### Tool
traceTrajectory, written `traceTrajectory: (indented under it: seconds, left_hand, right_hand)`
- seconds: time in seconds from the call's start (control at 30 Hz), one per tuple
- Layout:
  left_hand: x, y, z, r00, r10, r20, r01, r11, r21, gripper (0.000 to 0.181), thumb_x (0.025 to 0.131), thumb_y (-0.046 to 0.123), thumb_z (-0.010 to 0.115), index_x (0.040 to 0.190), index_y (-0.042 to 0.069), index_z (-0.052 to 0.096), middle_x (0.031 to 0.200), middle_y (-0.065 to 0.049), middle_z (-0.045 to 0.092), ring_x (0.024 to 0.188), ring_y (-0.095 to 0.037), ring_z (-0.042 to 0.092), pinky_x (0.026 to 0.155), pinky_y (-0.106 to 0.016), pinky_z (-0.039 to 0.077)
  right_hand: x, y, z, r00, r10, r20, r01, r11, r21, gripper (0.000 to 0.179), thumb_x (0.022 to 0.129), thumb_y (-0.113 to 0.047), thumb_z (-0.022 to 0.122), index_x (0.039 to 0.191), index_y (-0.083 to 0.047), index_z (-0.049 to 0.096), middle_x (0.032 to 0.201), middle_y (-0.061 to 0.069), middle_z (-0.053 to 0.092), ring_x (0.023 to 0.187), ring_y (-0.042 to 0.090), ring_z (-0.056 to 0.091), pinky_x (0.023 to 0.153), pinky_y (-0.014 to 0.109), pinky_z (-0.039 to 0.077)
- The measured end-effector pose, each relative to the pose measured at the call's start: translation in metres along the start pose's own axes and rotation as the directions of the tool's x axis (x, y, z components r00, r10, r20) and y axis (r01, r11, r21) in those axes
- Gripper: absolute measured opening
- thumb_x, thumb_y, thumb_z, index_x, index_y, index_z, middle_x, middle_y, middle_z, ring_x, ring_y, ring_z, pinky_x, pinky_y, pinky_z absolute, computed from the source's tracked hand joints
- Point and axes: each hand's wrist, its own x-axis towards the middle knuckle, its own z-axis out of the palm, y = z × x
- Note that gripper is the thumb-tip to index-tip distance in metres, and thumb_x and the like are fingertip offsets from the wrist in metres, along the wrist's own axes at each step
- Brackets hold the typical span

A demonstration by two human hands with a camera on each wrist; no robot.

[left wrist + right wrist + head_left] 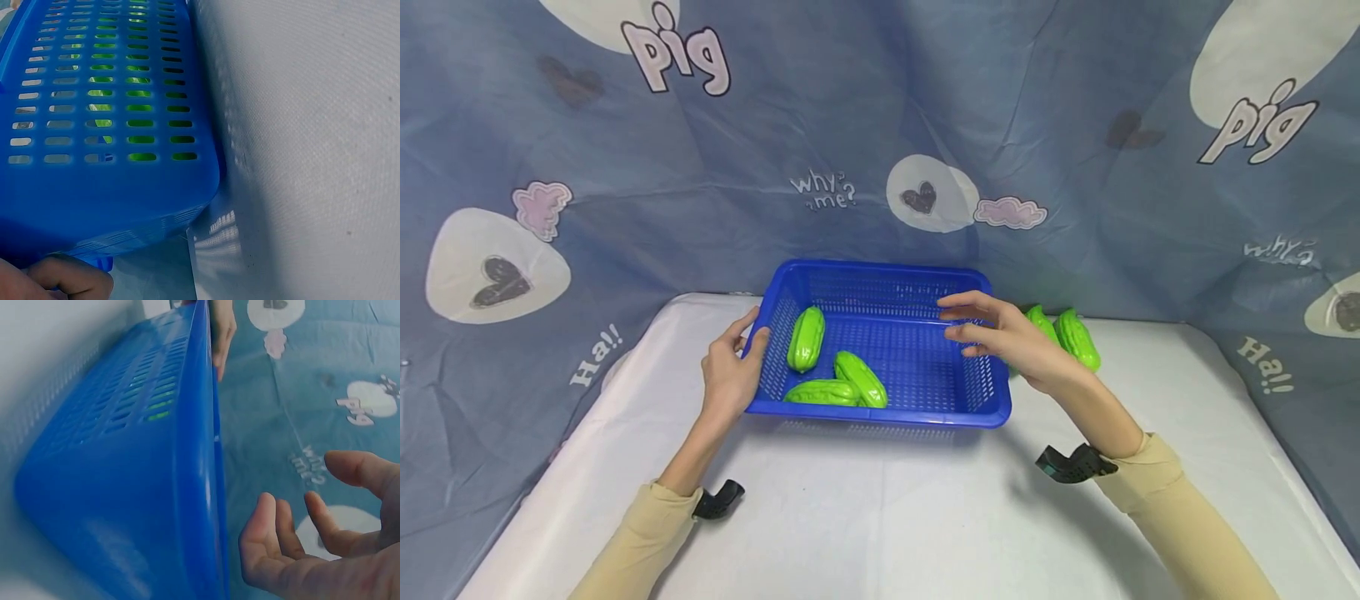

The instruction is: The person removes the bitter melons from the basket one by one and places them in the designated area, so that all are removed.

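Observation:
A blue plastic basket (880,417) with slotted walls holds three glossy green bitter melons, one upright at the left (806,340) and two crossing near the front wall. My left hand (730,371) grips the basket's left rim, thumb on top; in the left wrist view its curled fingers (72,278) show at the bottom corner. Over the right end of the basket hovers my right hand (1007,337), fingers spread and loosely bent. In the right wrist view, nothing lies between that hand's thumb and fingers (259,531), which stand apart from the rim.
More green bitter melons (1077,340) lie on the white-covered table (820,517) right of the basket, partly hidden behind my right hand. A blue printed cloth (850,100) hangs close behind the basket and along both sides.

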Motion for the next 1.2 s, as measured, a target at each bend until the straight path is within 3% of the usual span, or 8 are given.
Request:
traceTrajectory:
  seconds: [0.2, 0.5, 0.7, 0.97, 1.2]
  left_hand:
    - [0.000, -0.001, 0.000, 1.000, 0.003, -0.005, -0.003, 1.000, 0.004, 0.048, 0.111, 0.031, 0.059, 0.157, 0.016, 0.058, 0.086, -0.004, 0.050, 0.052, -0.003, 0.033, 0.047, -0.023, 0.031]
    - [0.000, -0.001, 0.000, 1.000, 0.005, -0.010, -0.005, 1.000, 0.003, 0.048, 0.111, 0.031, 0.059, 0.157, 0.016, 0.058, 0.086, -0.005, 0.051, 0.051, -0.003, 0.033, 0.047, -0.024, 0.031]
    - [0.000, -0.001, -0.001, 1.000, 0.003, -0.006, -0.003, 1.000, -0.001, 0.048, 0.111, 0.031, 0.059, 0.157, 0.017, 0.058, 0.087, -0.005, 0.051, 0.050, -0.002, 0.033, 0.047, -0.023, 0.031]
    - [0.000, 0.000, 0.001, 1.000, -0.006, -0.016, 0.007, 1.000, 0.015, 0.047, 0.111, 0.031, 0.059, 0.156, 0.017, 0.059, 0.089, -0.006, 0.054, 0.054, -0.005, 0.037, 0.050, -0.025, 0.033]
    - [0.000, -0.001, 0.000, 1.000, -0.002, -0.012, 0.002, 1.000, 0.013, 0.048, 0.111, 0.031, 0.059, 0.157, 0.017, 0.058, 0.090, -0.007, 0.054, 0.054, -0.004, 0.037, 0.051, -0.025, 0.034]
  right_hand:
    - [0.016, -0.012, 0.013, 0.998, 0.001, 0.057, -0.001, 1.000, 0.007, 0.050, 0.106, -0.019, 0.062, 0.155, -0.013, 0.053, 0.159, 0.015, 0.057, 0.138, 0.033, 0.063, 0.099, 0.035, 0.059]
    - [0.033, -0.031, 0.027, 0.995, 0.027, 0.098, -0.029, 0.999, 0.028, 0.048, 0.104, -0.021, 0.064, 0.151, -0.021, 0.058, 0.154, 0.006, 0.061, 0.138, 0.029, 0.064, 0.105, 0.043, 0.057]
    - [0.048, -0.040, 0.034, 0.987, 0.038, 0.159, -0.048, 0.997, 0.060, 0.052, 0.103, -0.019, 0.067, 0.154, -0.018, 0.055, 0.155, 0.008, 0.060, 0.140, 0.032, 0.062, 0.111, 0.050, 0.054]
    - [0.074, -0.047, 0.039, 0.978, 0.052, 0.203, -0.067, 0.996, 0.065, 0.047, 0.110, -0.021, 0.060, 0.155, -0.013, 0.054, 0.148, 0.014, 0.064, 0.138, 0.031, 0.064, 0.103, 0.043, 0.057]
    - [0.100, -0.043, 0.039, 0.975, 0.093, 0.200, -0.112, 0.990, 0.088, 0.045, 0.113, -0.023, 0.056, 0.156, -0.013, 0.053, 0.153, 0.015, 0.061, 0.144, 0.036, 0.060, 0.098, 0.035, 0.057]
